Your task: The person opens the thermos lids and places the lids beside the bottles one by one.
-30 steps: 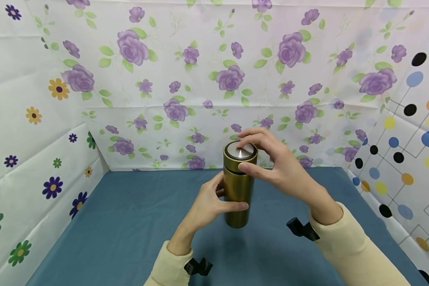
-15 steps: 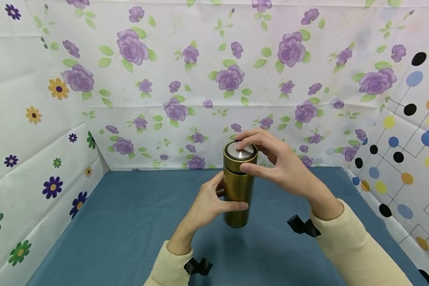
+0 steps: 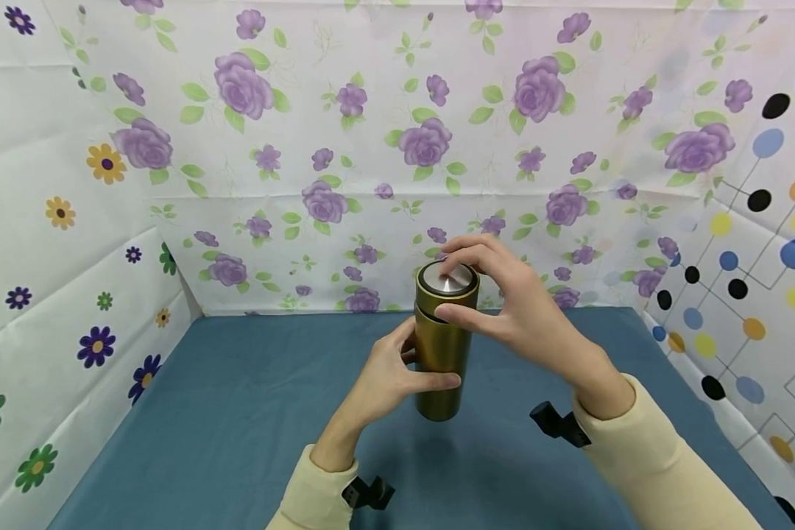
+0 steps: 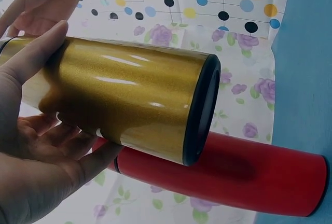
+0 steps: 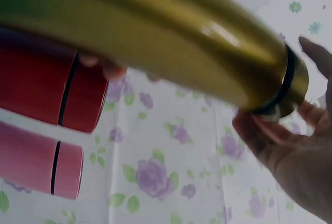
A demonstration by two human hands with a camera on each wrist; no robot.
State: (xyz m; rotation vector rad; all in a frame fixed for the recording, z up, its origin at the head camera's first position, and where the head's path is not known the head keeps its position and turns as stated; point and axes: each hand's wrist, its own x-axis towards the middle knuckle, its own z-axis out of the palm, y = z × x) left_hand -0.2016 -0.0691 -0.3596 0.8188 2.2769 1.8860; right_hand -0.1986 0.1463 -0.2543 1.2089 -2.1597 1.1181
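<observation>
Now the gold flask stands within the curled, gripping fingers of the left hand; its lid is pinched by the right hand, whose thumb has slid leftward, suggesting a twist.

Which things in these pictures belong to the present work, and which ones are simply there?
Seem to belong to the work:
- gold flask, gripped by the left hand
- its lid, held by the right hand

Seem to be simply there:
- red flask, behind the gold one in the wrist views
- pink flask, seen in the right wrist view
- blue cloth
- floral backdrop
</observation>
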